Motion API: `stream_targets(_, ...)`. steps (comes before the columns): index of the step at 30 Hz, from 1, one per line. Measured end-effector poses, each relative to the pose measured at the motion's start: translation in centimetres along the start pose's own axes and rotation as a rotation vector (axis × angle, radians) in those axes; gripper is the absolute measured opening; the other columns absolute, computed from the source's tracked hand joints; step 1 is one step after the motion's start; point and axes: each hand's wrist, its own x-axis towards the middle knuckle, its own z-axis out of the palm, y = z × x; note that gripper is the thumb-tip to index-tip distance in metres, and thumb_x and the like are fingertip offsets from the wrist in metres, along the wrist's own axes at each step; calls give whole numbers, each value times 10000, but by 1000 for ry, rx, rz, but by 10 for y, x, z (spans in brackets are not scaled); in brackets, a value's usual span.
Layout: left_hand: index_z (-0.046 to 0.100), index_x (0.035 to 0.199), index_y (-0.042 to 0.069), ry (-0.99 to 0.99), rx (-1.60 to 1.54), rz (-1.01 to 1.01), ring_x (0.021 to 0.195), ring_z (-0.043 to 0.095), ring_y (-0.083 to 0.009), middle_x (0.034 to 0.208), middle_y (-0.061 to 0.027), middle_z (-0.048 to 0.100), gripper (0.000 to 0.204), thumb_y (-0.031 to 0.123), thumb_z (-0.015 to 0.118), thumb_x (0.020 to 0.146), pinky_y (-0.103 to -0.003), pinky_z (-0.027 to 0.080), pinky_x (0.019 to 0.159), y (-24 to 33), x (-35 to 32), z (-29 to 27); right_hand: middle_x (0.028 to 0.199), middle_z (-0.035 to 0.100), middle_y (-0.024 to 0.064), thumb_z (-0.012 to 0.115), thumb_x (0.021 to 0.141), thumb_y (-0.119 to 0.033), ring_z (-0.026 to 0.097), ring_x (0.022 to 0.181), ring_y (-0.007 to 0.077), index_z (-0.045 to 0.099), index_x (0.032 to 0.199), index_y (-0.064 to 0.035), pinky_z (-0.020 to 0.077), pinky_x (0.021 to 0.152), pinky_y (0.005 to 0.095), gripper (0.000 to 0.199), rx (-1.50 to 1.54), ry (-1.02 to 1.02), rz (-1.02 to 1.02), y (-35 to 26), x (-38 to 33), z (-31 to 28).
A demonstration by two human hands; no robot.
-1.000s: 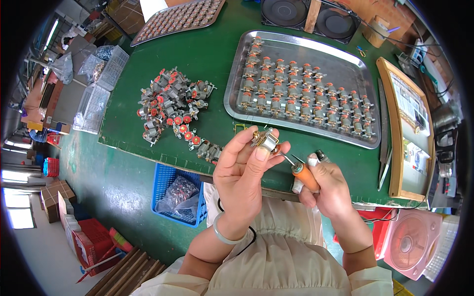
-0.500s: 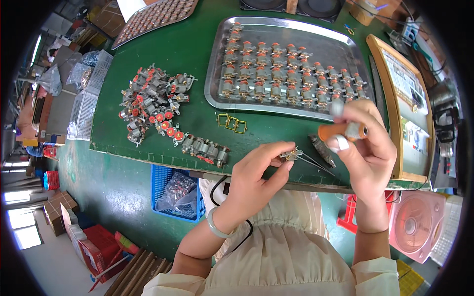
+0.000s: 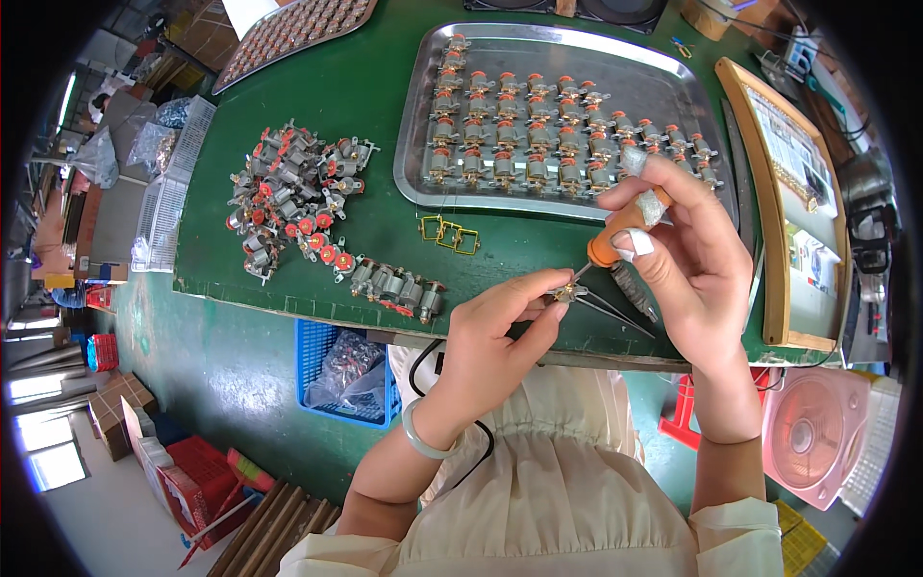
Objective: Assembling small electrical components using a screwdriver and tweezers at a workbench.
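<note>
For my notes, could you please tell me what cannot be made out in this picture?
- Small brass part, head view: left hand fingertips cover most of it.
- Screwdriver tip: too small.
- Framed sheet: blurred near the rim.
- Blue basket: table edge hides part.

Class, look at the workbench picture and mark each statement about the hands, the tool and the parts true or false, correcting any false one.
1. The right hand holds an orange-handled screwdriver. True.
2. The left hand is resting flat on the green mat. False: it pinches a small metal part at the screwdriver's tip.
3. The metal tray holds rows of small motors. True.
4. The loose pile of motors lies to the right of the tray. False: it lies to its left on the green mat.
5. Small brass square frames lie on the mat just in front of the tray. True.
6. The blue basket stands on top of the tray. False: it sits below the bench edge.
</note>
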Motion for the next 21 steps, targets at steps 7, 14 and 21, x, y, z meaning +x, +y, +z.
stream_targets(7, 588, 1014, 14, 18, 77, 55, 720, 628, -158, 897, -117, 632, 273, -29, 607, 745, -251, 515, 632, 0, 1, 1, 943, 541, 73, 652, 751, -23, 548, 765, 96, 529, 1094, 10, 497, 612, 204, 366, -114, 113, 108, -4, 5, 9)
stream_targets(14, 592, 1004, 11, 27, 54, 15, 707, 629, -160, 876, -115, 637, 256, -12, 614, 751, -247, 513, 624, 0, 2, 1, 894, 522, 62, 621, 781, -3, 530, 745, 90, 537, 1050, 28, 475, 558, 191, 283, -131, 202, -102, 10, -2, 15)
stream_targets(21, 594, 1010, 14, 23, 45, 6, 709, 627, -155, 877, -111, 639, 257, -4, 615, 755, -247, 513, 627, 0, 1, 0, 894, 514, 45, 610, 792, -13, 530, 743, 93, 484, 1124, 7, 475, 639, 219, 356, -220, 98, -65, 8, 1, 9)
